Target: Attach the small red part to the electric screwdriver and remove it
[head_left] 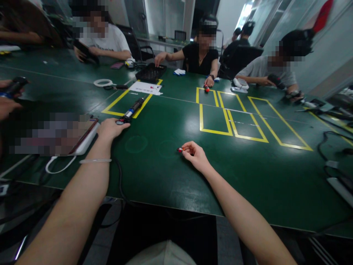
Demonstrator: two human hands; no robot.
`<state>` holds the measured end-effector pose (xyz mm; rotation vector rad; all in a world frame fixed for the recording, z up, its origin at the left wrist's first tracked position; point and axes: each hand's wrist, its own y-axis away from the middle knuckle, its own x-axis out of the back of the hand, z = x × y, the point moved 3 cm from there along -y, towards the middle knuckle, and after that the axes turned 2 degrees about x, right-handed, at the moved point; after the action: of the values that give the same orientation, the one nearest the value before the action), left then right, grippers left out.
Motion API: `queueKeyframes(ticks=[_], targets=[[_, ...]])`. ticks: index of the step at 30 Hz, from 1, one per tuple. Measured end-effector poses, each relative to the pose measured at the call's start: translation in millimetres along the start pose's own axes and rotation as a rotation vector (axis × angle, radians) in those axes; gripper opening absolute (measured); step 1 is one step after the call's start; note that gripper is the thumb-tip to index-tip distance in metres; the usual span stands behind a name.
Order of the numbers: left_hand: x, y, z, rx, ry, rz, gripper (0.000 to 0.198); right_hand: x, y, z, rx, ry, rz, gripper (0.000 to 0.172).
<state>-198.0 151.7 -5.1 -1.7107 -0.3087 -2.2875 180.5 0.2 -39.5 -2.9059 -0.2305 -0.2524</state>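
Observation:
My right hand (195, 154) rests on the green table (176, 173) with its fingertips pinched on a small red part (180, 149). My left hand (110, 129) reaches forward and curls its fingers round the near end of a black electric screwdriver (131, 110) that lies on the table, pointing away toward a sheet of paper. A thin clear band sits on my left wrist.
Yellow tape boxes (234, 117) mark the table ahead right. A black tray (150, 72), white paper (145, 87) and a tape roll (103, 82) lie farther off. Several people sit round the far side. Cables (328, 147) run along the right edge. A white cord lies at left.

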Motion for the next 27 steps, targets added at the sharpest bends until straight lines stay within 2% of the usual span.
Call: queueKeyframes(ticks=[6,10,18,27], targets=[[-3.9,13.4,12.5,-0.028,-0.023,-0.03,0.079,0.6,0.4,-2.5,-0.015,0.038,-0.002,0.023],[-10.5,28.4,30.6,-0.124,-0.032,-0.035,0.072,1.0,1.1,-0.2,-0.02,0.072,0.004,0.02],[-24.0,83.7,86.0,-0.434,-0.109,-0.046,0.065,0.8,1.3,-0.9,0.05,0.033,0.011,0.024],[-36.5,148.2,133.6,-0.709,-0.087,-0.113,0.055,-0.3,5.6,-14.1,0.244,0.316,0.025,0.011]])
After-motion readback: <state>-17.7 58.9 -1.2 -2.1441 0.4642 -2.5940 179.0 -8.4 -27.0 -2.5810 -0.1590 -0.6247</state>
